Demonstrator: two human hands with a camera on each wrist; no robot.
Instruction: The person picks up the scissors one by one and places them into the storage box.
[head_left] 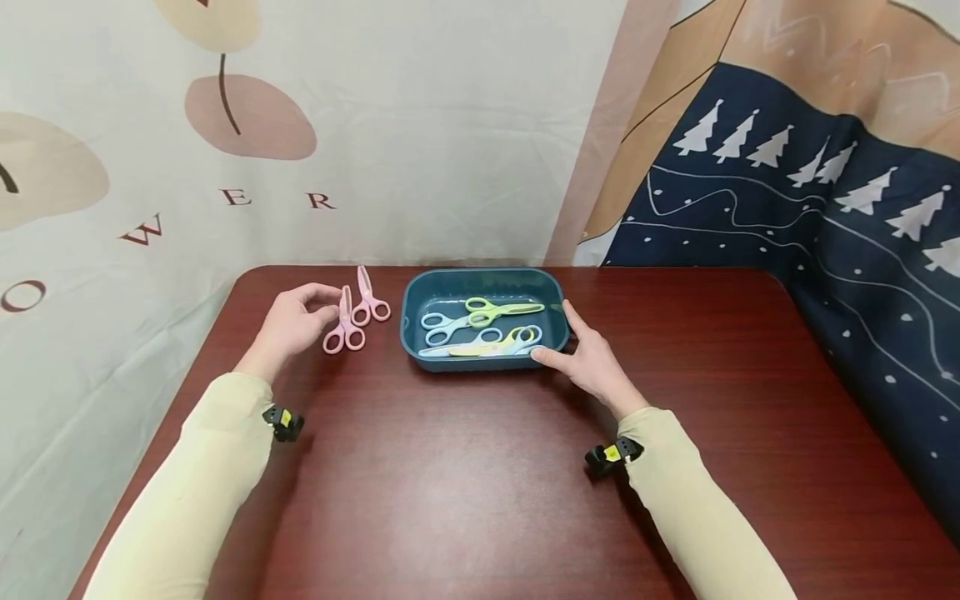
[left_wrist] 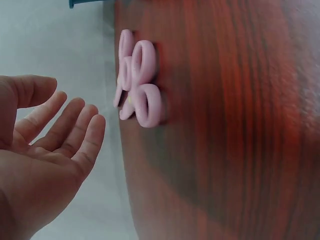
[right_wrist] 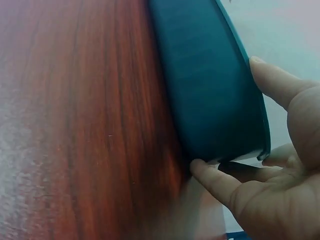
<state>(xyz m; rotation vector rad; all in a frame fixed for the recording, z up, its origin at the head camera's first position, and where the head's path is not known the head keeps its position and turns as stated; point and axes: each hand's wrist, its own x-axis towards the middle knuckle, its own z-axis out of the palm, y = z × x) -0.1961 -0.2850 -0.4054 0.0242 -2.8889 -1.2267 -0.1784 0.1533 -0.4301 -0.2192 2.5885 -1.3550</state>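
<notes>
Two pairs of pink scissors lie on the table left of a teal tray. The nearer pink scissors (head_left: 345,325) are beside my left hand (head_left: 295,321), and the farther pink scissors (head_left: 369,302) sit just behind them. In the left wrist view, loosely bent fingers (left_wrist: 90,142) stand apart from the handles, holding nothing. My right hand (head_left: 592,358) grips the right end of the teal tray (head_left: 480,364), thumb at its rim and fingers against the outer wall. Inside lie green scissors (head_left: 487,312), light blue scissors (head_left: 442,331) and other light blue and yellow scissors, partly overlapping.
The reddish-brown table (head_left: 442,483) ends behind the tray at a pale printed cloth (head_left: 450,150). A dark blue cloth with white trees (head_left: 750,192) hangs at the right. Each wrist wears a small black camera.
</notes>
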